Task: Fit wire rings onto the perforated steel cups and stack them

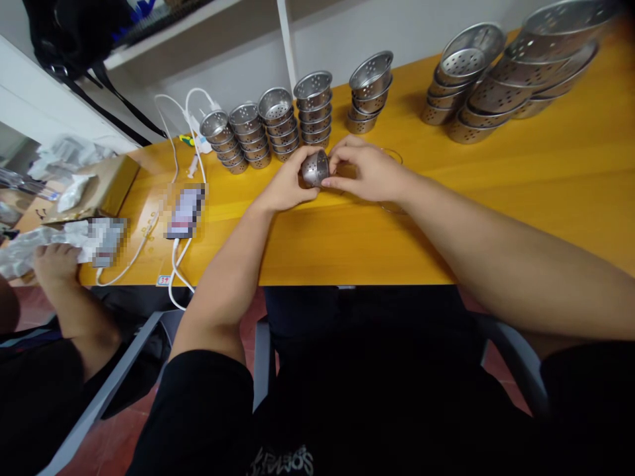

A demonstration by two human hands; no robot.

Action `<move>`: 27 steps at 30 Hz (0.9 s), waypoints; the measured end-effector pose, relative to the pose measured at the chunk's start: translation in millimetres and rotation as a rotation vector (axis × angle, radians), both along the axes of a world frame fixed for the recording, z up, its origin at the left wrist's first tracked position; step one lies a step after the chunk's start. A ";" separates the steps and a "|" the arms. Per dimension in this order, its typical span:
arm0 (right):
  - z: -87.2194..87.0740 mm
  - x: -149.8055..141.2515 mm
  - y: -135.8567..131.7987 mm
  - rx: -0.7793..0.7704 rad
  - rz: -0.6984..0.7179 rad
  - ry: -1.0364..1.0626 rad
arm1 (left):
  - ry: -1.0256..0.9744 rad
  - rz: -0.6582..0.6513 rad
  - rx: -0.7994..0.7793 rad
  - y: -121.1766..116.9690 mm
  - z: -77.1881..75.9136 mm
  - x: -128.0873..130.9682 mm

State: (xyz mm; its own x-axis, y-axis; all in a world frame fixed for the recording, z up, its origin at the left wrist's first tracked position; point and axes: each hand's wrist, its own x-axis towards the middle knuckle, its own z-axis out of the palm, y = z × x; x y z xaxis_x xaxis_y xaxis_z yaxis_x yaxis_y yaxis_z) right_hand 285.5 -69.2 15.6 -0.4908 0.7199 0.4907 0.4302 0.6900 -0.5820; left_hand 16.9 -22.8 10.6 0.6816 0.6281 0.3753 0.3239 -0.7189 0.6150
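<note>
**Mid-table, two bare hands meet at one perforated cup (315, 169)**

I see the left hand (288, 184) grasping that small, rounded metal cup, fingers and thumb curled around its wall. The right hand (364, 170) bends its fingers at the open rim, thumb tip touching; whether they pinch anything, I cannot tell. Near the right wrist, one thin loop (396, 153) shows on the smooth yellow table (317, 254).

Beyond the hands I count four narrow stacks (313, 111) of shiny, hole-punched cups, then one wider, uneven stack (370, 92). Larger perforated vessels (501, 92) lean together at the right, too overlapped for me to count. Two blurred devices (186, 211) with white cables (174, 268) lie leftward; one co-worker's hand (57, 261) touches crinkled clear plastic (24, 251).
</note>
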 end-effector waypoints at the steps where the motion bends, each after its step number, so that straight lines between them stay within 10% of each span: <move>1: 0.1 0.7 0.8 -0.013 0.003 0.004 | 0.010 0.002 0.008 -0.2 0.5 -0.2; 17: 7.5 1.7 -0.3 -0.203 0.099 0.287 | 0.004 -0.020 0.017 10.2 -5.1 -9.1; 27: 7.2 -4.9 -11.3 -0.053 0.071 0.119 | 0.019 0.106 0.033 8.7 -5.9 -8.9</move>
